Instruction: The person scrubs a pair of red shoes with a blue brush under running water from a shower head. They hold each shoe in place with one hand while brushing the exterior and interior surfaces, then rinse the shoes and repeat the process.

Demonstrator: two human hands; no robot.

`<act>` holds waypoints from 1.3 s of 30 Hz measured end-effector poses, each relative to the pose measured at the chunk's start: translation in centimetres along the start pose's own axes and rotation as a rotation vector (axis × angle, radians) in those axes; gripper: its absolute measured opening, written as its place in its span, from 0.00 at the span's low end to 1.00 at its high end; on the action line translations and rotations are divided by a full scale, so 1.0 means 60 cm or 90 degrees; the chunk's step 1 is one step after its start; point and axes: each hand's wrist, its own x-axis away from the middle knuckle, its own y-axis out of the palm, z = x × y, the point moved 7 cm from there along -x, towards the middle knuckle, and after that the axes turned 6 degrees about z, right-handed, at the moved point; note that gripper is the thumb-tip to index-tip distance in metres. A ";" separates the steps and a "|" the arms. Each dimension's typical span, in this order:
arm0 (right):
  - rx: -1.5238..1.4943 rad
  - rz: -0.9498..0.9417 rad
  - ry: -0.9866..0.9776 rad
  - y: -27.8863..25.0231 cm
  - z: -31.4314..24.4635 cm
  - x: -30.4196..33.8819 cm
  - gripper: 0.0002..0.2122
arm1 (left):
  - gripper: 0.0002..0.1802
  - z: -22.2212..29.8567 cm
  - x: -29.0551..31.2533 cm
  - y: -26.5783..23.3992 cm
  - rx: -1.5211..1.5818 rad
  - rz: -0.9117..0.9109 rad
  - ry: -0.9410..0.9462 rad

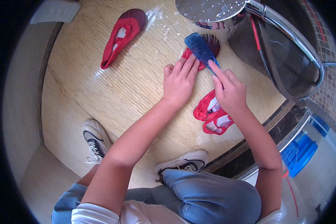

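My right hand [229,89] is closed around the handle of a blue scrubbing brush [198,47], its index finger stretched along it. The head of the brush lies over a red ballet shoe [215,44] with a dark, wet-looking toe. My left hand [181,80] presses its fingers down on the same shoe and hides part of it. Closer to me, under my right wrist, lie two more red ballet shoes [212,114] with pale linings, side by side. Another red ballet shoe [125,35] rests apart at the far left, its toe darkened.
A chrome shower head [212,9] with droplets hangs at the far right, on a curved chrome arm [287,30]. White suds [155,16] mark the ribbed tan floor [138,93]. A blue plastic item [300,151] sits at the right. My sneakers [95,138] stand nearby.
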 end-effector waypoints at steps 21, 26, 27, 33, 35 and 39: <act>0.050 0.067 0.001 -0.010 0.055 0.001 0.23 | 0.22 -0.004 -0.004 -0.013 0.008 0.039 0.005; 0.016 -0.049 -0.078 -0.002 -0.019 0.024 0.22 | 0.24 -0.016 0.006 -0.006 0.018 0.017 -0.027; 0.022 -0.025 -0.065 -0.002 -0.008 0.024 0.22 | 0.24 -0.019 0.009 -0.007 0.028 0.009 -0.032; 0.016 0.041 -0.042 -0.019 0.045 -0.003 0.23 | 0.24 -0.050 0.012 -0.033 0.207 0.025 -0.142; 0.052 -0.019 -0.113 -0.004 0.009 0.024 0.24 | 0.23 -0.061 0.027 -0.033 0.213 0.043 -0.149; 0.119 -0.016 -0.114 -0.007 0.034 0.028 0.22 | 0.16 -0.063 0.016 -0.043 0.180 0.048 -0.141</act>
